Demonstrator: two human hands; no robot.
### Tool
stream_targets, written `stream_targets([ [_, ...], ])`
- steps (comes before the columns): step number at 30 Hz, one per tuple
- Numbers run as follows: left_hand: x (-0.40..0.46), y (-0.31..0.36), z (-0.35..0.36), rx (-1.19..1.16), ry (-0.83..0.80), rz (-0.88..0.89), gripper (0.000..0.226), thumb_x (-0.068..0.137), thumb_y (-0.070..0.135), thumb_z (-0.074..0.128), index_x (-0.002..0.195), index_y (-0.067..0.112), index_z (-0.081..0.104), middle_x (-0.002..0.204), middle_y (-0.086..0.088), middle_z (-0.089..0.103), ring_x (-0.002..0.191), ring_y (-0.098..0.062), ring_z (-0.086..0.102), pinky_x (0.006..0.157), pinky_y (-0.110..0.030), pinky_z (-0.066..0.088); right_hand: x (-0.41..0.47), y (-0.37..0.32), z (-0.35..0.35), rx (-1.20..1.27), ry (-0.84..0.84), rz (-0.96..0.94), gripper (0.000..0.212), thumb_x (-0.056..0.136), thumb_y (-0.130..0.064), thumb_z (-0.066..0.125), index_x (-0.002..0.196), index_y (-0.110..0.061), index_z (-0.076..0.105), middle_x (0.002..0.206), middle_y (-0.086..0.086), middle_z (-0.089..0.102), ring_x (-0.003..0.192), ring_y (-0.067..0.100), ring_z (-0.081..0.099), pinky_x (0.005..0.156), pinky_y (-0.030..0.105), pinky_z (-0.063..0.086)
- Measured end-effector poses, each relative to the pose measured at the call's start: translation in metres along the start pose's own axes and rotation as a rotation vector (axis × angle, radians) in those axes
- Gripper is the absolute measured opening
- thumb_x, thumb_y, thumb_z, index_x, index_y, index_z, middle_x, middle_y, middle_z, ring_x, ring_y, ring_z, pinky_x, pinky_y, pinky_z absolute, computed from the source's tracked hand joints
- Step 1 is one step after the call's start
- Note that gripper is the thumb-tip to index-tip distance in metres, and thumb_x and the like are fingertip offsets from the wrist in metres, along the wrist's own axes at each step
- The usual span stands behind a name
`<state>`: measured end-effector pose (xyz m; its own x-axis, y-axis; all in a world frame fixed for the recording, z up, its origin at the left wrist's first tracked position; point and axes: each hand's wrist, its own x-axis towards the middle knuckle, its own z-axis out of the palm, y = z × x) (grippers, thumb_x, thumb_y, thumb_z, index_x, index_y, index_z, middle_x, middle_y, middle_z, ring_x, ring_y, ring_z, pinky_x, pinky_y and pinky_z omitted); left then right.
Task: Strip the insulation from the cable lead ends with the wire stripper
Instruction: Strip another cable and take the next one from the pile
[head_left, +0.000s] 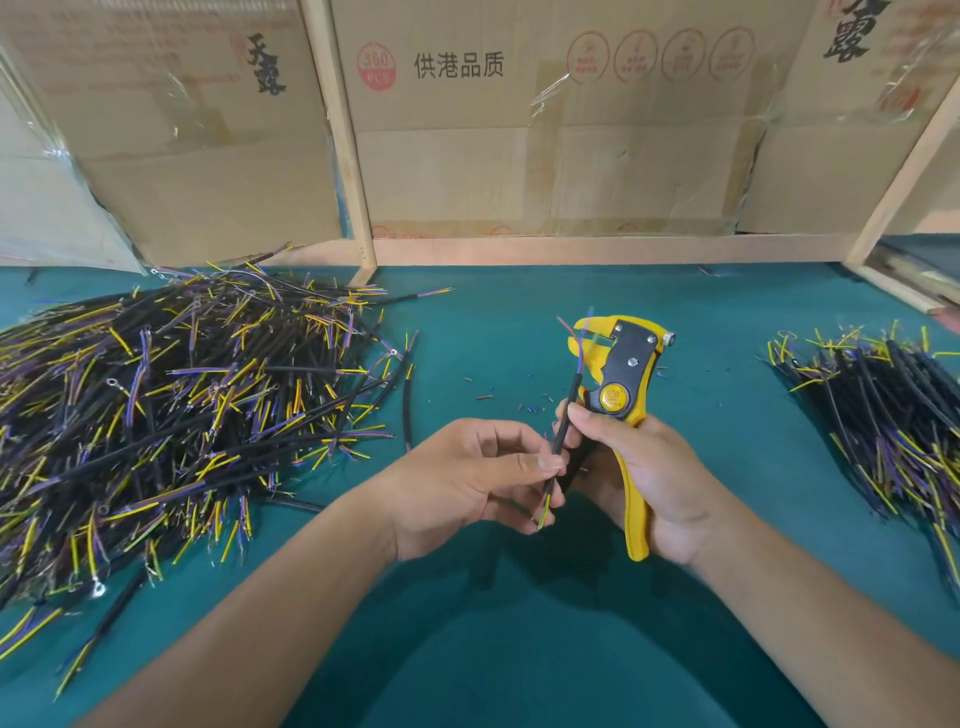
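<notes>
- Cable (563, 434): one short black-sheathed piece, held nearly upright above the bench (727, 338) between my two hands. Its thin coloured leads (582, 338) fan out at the top, by the stripper's head; I cannot tell whether any lead is actually seated in the jaws.
- Left hand (478, 483): fingers curled, pinching the cable's lower part between thumb and fingertips. A second set of short leads shows below the grip.
- Right hand (639, 483): wrapped around the yellow handles of the wire stripper (623, 384), thumb pressed against the cable's sheath, steadying it.
- Wire stripper: yellow and black, head pointing away from me; handles look only partly squeezed.
- Step in hand, as I judge it: lining up the top lead ends with the jaws.
- Next move calls for: one lead fed squarely into the jaws, the rest kept clear, then a full squeeze.
- Large cable pile (182, 415): on the bench at left.
- Smaller cable pile (883, 415): at right.
- Insulation scraps (519, 402): scattered on the bench near the tool.
</notes>
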<state>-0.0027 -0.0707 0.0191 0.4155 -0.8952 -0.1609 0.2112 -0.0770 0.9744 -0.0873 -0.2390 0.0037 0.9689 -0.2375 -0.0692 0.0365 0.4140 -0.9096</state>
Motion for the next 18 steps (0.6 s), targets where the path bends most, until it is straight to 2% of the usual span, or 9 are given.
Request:
stream_targets([
  [5,-0.001,-0.001,0.001,0.019,-0.045,0.009,0.01,0.09,0.016,0.071,0.089,0.009,0.066,0.08,-0.014,0.07,0.063,-0.022,0.064,0.064,-0.026,0.054,0.0,-0.004,-0.002,0.063,0.013,-0.04,0.013,0.078,-0.024,0.071,0.079,-0.011,0.072,0.075,0.007,0.06,0.076,0.028,0.061,0.069,0.033,0.057],
  [11,-0.002,0.0,0.002,0.06,-0.086,0.007,0.007,0.09,0.015,0.071,0.084,0.013,0.067,0.081,-0.013,0.071,0.063,-0.021,0.067,0.063,-0.027,0.055,0.003,-0.009,-0.003,0.138,0.041,-0.068,0.012,0.082,-0.019,0.066,0.082,-0.007,0.067,0.073,0.007,0.058,0.071,0.025,0.061,0.072,0.04,0.059],
  [18,-0.005,0.001,0.004,0.058,-0.169,-0.04,0.014,0.089,0.02,0.072,0.091,0.008,0.067,0.085,-0.013,0.073,0.069,-0.022,0.07,0.065,-0.026,0.056,0.003,-0.011,-0.005,0.159,0.026,-0.124,0.01,0.086,-0.015,0.062,0.083,-0.006,0.061,0.076,0.009,0.053,0.067,0.023,0.058,0.07,0.038,0.059],
])
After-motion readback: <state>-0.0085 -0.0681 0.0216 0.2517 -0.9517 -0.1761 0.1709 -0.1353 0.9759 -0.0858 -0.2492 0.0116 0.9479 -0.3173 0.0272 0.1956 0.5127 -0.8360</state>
